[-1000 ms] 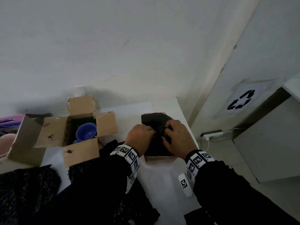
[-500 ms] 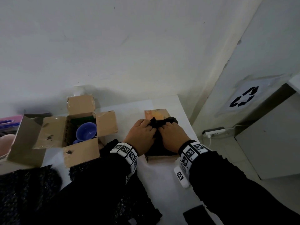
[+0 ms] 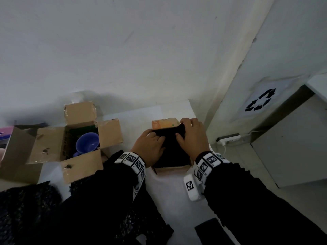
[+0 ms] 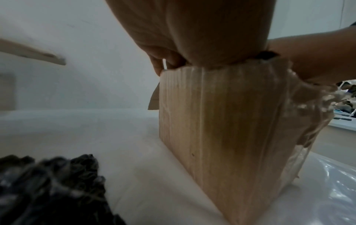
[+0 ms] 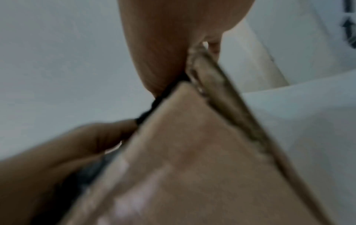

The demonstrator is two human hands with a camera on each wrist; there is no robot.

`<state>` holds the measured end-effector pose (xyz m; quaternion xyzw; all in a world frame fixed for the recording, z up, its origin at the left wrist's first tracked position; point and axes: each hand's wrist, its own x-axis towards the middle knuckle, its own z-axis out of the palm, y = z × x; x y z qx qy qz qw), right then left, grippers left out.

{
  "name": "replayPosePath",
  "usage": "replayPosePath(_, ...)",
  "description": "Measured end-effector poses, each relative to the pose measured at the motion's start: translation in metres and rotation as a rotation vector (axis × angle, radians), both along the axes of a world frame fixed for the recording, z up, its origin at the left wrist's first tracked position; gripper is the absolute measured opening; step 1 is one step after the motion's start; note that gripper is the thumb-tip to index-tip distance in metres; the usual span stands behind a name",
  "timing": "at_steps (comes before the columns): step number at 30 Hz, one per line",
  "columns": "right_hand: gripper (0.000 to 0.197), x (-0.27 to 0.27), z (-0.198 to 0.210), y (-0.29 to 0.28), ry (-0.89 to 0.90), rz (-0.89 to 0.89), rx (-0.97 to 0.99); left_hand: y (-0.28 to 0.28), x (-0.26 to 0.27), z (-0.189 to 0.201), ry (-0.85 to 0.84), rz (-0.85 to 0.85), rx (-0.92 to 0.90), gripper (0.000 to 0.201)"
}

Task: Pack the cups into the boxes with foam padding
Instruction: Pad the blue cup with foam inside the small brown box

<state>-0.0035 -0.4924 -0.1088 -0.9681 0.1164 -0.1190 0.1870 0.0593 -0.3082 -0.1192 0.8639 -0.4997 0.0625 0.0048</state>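
Interior of the small brown cardboard box is fully covered by the black foam sheet and by the left hand and right hand lying on it; contents not observable. Right wrist view is motion-blurred, so the fingertips at the box's raised flap cannot be resolved, and the left wrist view shows the left hand only as a close palm cut off by the top edge. The purple ceramic cup in the open brown cardboard box shows only its rim and bowl; the pink item is cut by the left edge, unidentifiable.
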Motion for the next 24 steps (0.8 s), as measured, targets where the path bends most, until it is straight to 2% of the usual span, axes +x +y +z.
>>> replayPosePath(1, 0.031, 0.003, 0.001, -0.002, 0.007, -0.025, 0.057, 0.001, -0.001, 0.0, -0.016, -0.004, -0.036, 0.036)
replayPosePath(3, 0.016, 0.007, 0.002, -0.004, -0.096, 0.0, 0.077, 0.004, -0.004, -0.001, -0.069, 0.003, -0.107, 0.031)
replayPosePath(6, 0.016, 0.008, 0.001, -0.001, -0.211, 0.12, 0.037, 0.009, -0.007, -0.001, -0.102, 0.033, -0.174, 0.038)
replayPosePath(11, 0.018, 0.007, -0.008, 0.006, -0.062, 0.364, -0.276, 0.004, -0.006, 0.0, -0.077, 0.009, -0.149, 0.047)
replayPosePath(15, 0.021, 0.004, -0.014, 0.015, 0.024, 0.372, -0.341, 0.0, -0.007, 0.003, -0.101, -0.001, -0.053, 0.048)
replayPosePath(18, 0.022, 0.004, -0.016, 0.018, 0.043, 0.371, -0.359, 0.001, -0.008, 0.006, -0.109, 0.061, 0.021, 0.052)
replayPosePath(22, 0.028, 0.005, -0.014, 0.019, 0.121, 0.388, -0.424, -0.004, -0.007, 0.008, -0.085, 0.108, 0.091, 0.037)
replayPosePath(24, 0.021, 0.005, -0.011, 0.016, 0.108, 0.37, -0.475, -0.005, -0.003, 0.012, -0.085, 0.11, 0.11, 0.03)
